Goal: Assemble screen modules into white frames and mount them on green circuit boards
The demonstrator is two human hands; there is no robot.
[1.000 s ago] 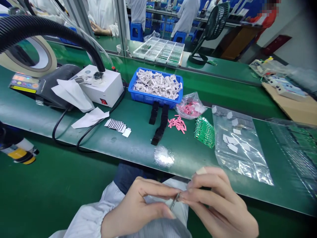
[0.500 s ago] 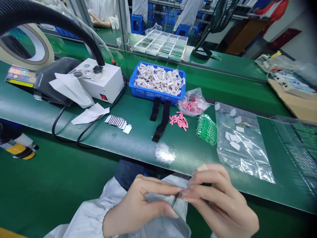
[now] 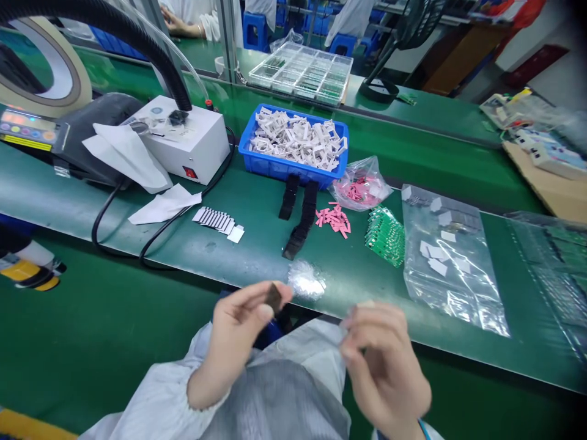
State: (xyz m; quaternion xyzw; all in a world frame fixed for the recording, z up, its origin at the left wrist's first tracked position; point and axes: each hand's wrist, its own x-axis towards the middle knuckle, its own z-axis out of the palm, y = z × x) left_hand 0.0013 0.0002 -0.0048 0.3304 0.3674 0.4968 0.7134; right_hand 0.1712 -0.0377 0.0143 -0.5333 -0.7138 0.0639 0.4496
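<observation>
While pinching a small dark piece in the left hand, right hand curled, its grip unclear; blue tray farther off, heaped with white frames.

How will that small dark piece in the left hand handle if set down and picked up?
The small dark piece looks thin and flat, so it probably won't roll, but it may be fiddly to lift off the green bench. Pinched by the left hand, it's likely light. Its stiffness is too blurred to judge.

Blue crate of white frames; green circuit boards; pink strips
</observation>
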